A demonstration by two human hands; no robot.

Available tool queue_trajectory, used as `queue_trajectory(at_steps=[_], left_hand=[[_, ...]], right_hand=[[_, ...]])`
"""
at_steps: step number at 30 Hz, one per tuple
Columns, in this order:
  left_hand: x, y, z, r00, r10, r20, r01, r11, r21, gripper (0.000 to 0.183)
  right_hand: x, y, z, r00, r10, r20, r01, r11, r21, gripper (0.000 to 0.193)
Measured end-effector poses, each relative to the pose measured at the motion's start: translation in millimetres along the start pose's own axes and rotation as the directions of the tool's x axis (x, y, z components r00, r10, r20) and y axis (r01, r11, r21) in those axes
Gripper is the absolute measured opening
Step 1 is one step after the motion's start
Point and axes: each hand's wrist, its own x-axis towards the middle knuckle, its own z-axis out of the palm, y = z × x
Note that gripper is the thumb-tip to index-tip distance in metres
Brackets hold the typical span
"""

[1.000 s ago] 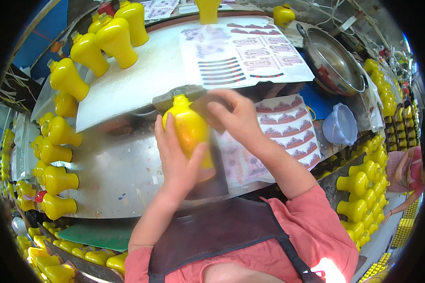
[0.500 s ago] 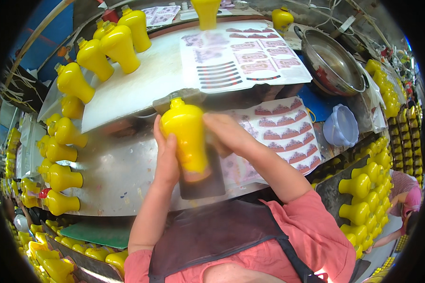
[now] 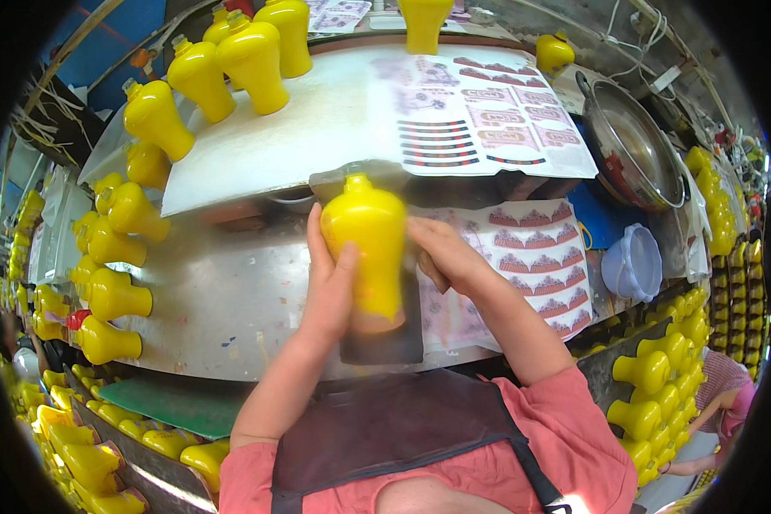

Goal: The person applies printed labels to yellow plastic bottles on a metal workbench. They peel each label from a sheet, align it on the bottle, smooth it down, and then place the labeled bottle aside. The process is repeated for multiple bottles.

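A glossy yellow bottle (image 3: 367, 248), broad at the shoulder with a short clear neck, stands nearly upright in front of me. My left hand (image 3: 330, 287) is closed around its left side, thumb across the front. At the bottle's right side is my right hand (image 3: 448, 255), its upper fingers stretched toward the shoulder and the others bent beneath; nothing shows in it. Whether those fingertips touch the bottle, I cannot tell. A dark block (image 3: 384, 349) lies behind and below the bottle. Right of my hands are printed sheets with crown-shaped decals (image 3: 535, 265).
A white board (image 3: 257, 146) carries a decal sheet (image 3: 505, 120) and several yellow bottles (image 3: 253, 64). More bottles (image 3: 116, 294) line the metal table (image 3: 231, 283) at left. A metal pan (image 3: 638, 141) and lilac bucket (image 3: 632, 263) stand right. A person (image 3: 728, 398) bends at far right.
The view has shifted, so the table scene sits differently in it. The bottle seems slightly turned in my left hand. My right fingers have drawn back a little from its front.
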Motion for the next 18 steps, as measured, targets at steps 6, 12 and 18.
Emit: queue_trajectory(at_steps=[6,12,18], left_hand=[[3,-4,-8,0.993,-0.073,0.096,0.092,0.972,-0.218,0.08],[-3,6,-2,0.992,-0.114,0.06,0.124,0.974,-0.189,0.085],[-7,7,-3,0.999,-0.039,0.023,0.035,0.987,0.156,0.105]], right_hand=[[1,8,-6,1.0,-0.029,-0.003,0.029,1.0,0.0,0.046],[0,17,-5,0.989,-0.148,-0.01,0.147,0.988,-0.04,0.049],[7,4,-26,0.965,-0.26,-0.026,0.249,0.947,-0.205,0.055]])
